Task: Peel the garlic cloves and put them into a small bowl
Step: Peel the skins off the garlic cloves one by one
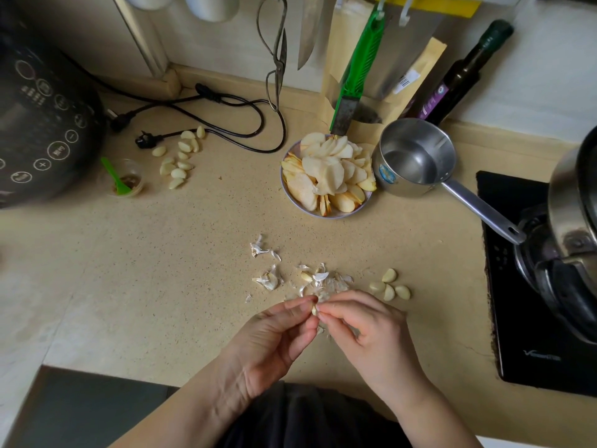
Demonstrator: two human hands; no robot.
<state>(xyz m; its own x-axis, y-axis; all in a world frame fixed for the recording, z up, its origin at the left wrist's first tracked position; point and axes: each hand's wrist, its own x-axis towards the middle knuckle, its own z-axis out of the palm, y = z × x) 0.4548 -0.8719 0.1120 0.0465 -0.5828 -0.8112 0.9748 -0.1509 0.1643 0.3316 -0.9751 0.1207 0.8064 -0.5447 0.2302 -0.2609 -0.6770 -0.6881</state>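
- Midway over the desk (pixel 193 253), the left hand (pixel 274 344) and right hand (pixel 371 337) both pinched one garlic clove (pixel 314 309), each grip closed on it.
- Four peeled cloves (pixel 390 287) lay beside loose skins (pixel 323 281).
- Risk: the slick clove could slip from the fingertips, dropping among the skins.

Garlic skins (pixel 318 281) left of peeled cloves (pixel 390 288)
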